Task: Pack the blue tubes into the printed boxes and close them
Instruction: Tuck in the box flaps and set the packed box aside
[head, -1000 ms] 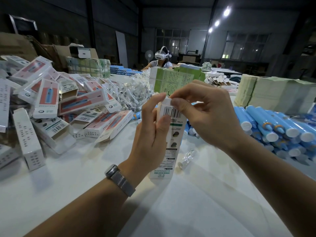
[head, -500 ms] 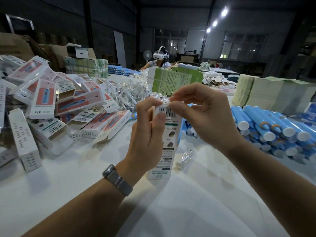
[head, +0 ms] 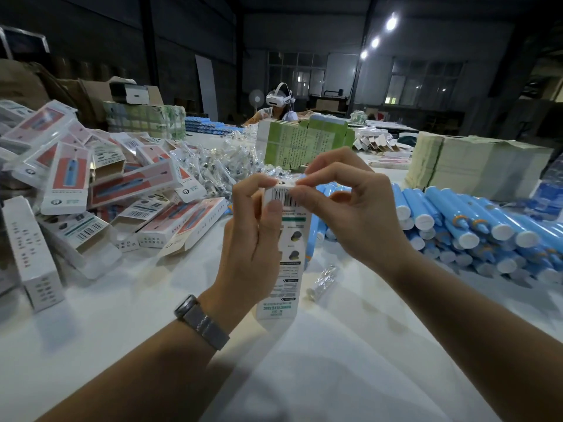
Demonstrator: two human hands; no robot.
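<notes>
A tall white printed box (head: 289,260) with a barcode stands upright on the white table (head: 304,370), centre of view. My left hand (head: 249,248) wraps its left side, thumb on the barcode face. My right hand (head: 344,205) pinches the flap at the box's top end with thumb and forefinger. What is inside the box is hidden. A heap of blue tubes with white caps (head: 475,226) lies to the right. A pile of printed boxes (head: 100,190), some with open ends, lies to the left.
A small clear plastic packet (head: 324,280) lies just right of the held box. A mound of such packets (head: 213,169), green cartons (head: 298,141) and stacked flat cardboard (head: 475,166) sit behind. A person wearing a headset (head: 278,102) sits at the far end.
My right fingers have shifted along the top flap of the box and pressed it lower. My left hand keeps its grip and the box stays upright in place.
</notes>
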